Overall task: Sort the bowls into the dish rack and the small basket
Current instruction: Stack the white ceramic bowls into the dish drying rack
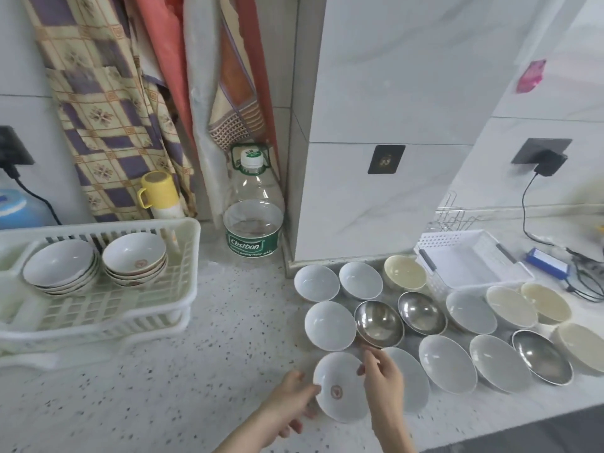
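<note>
A speckled pale stone countertop [202, 354] carries everything in view. At its left stands the large cream plastic slatted dish rack [137, 308], holding two stacks of white ceramic bowls: a left stack [60, 268] and a right stack [134, 258] whose top bowl shows a small red mark inside. Behind the rack stand a yellow-capped flask [160, 194] and, further right, a clear plastic water jug with a green label [251, 207].

At the right rear, against the white tiled wall, sits the small white perforated plastic basket [470, 259], with no bowl visible inside. A blue device with black cables [545, 260] lies just beside it.

Between pillar and basket, loose bowls lie in rough rows: plain white ceramic ones such as [316, 282], cream-coloured ones such as [405, 272], and three stainless steel ones, the nearest being [379, 323].

Nearest the camera is a white ceramic bowl with a red emblem at its centre [340, 387], tilted, its far edge close to the steel bowl. The left hand [291, 407] grips its left rim, thumb on top, fingers curled beneath. The right hand [384, 384] pinches its right rim with thumb and fingertips [362, 367].
</note>
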